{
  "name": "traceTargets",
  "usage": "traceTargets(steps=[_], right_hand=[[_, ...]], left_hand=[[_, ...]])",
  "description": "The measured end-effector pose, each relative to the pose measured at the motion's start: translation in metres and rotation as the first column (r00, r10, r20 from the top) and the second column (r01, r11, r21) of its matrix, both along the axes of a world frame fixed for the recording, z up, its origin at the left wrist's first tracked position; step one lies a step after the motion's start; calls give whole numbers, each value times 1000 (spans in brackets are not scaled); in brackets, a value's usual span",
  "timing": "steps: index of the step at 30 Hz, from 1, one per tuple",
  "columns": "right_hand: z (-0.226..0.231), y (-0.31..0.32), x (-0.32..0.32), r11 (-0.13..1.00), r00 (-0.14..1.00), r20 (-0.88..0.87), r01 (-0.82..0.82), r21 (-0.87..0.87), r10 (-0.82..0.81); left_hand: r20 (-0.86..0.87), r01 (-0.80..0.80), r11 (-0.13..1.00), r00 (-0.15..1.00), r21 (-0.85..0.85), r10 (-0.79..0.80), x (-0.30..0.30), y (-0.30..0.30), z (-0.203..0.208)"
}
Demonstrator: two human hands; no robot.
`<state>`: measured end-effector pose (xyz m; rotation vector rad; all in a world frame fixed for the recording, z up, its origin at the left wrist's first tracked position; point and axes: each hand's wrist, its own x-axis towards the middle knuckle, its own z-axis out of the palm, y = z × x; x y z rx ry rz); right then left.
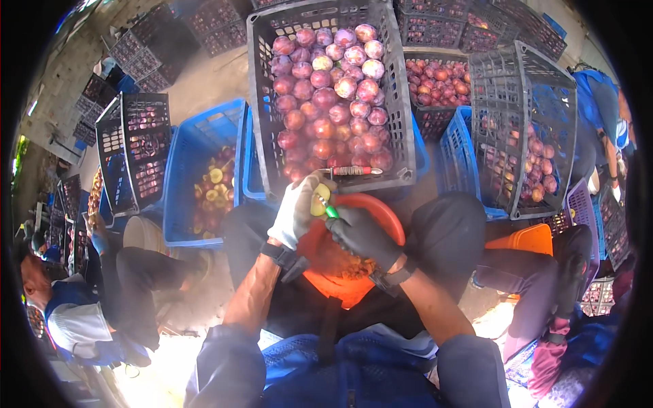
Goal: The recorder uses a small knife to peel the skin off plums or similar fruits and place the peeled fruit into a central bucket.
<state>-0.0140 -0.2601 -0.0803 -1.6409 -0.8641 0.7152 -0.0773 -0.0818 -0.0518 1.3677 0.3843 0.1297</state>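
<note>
My left hand point(292, 211), in a white glove, is closed around a cut plum point(318, 202) with pale yellow-green flesh. In my right hand point(367, 234), gloved in black, is a small tool with a green handle point(331, 211); its metal end meets the plum. Both hands are over an orange-red bucket point(389, 216) between my legs, with reddish-brown scraps point(350, 264) at its bottom. Just beyond my hands, a black crate point(404, 129) of whole reddish-purple plums point(326, 98) is tilted toward me. A slim tool with a red-and-white wrapped handle point(355, 171) lies at its near end.
To the left stands a blue crate point(173, 177) with cut plums point(216, 178). On the right, a black crate point(500, 136) of plums leans over a blue one point(457, 160). People sit on both sides, one beside an orange bucket point(520, 239). Stacked crates point(442, 30) line the back.
</note>
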Motion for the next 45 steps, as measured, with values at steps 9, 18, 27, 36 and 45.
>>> traceTargets(steps=[9, 18, 27, 36, 45], right_hand=[[54, 8, -18, 999, 815, -579, 40, 30, -15], [66, 0, 3, 994, 529, -842, -39, 104, 109], [61, -9, 9, 978, 310, -929, -111, 178, 204], [63, -13, 1, 967, 249, -935, -111, 231, 252], [66, -34, -27, 973, 362, -903, -62, 223, 230]], left_hand=[[99, -332, 940, 936, -76, 338, 10, -22, -6], [293, -285, 938, 896, -196, 333, 13, -29, -17], [329, -209, 938, 896, -278, 297, 10, -39, 1], [328, -200, 948, 903, -248, 277, 4, -36, 3], [210, -149, 957, 956, -248, 204, -21, -53, 12]])
